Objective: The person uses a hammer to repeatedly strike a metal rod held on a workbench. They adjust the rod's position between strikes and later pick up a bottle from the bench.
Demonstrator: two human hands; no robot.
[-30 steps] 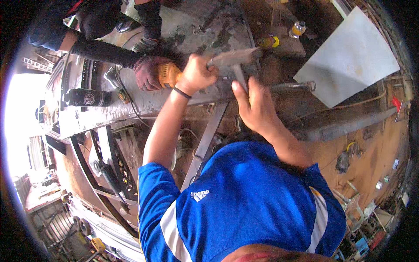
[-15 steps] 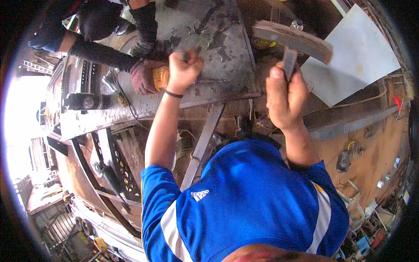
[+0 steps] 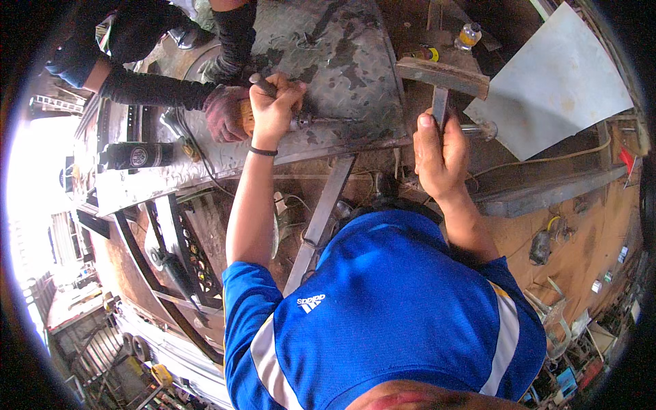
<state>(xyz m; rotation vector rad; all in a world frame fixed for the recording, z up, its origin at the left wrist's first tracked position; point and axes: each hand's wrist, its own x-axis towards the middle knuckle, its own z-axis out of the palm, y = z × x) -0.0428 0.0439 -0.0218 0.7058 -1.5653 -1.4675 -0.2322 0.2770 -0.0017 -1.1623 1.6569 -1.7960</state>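
The left hand (image 3: 275, 111) was curled tight round a rod (image 3: 262, 84), whose blunt end poked out of the fist over the metal table (image 3: 359, 92); the right hand (image 3: 441, 156) was closed round the handle of a hammer (image 3: 444, 77), its head by the table's right edge, well apart from the rod; a co-worker's gloved hand (image 3: 223, 116) held a drill (image 3: 247, 118) beside the left hand

2 hands (image 3: 273, 113) (image 3: 441, 154) clenched (well apart).

1. A black cylinder (image 3: 154, 156) lies by the left edge of the metal table (image 3: 335, 75).
2. A cabled tool (image 3: 176, 127) sits just beside it.
3. A bottle (image 3: 469, 37) stands beyond the table's right edge.
4. Farther right, a pale flat sheet (image 3: 557, 85).
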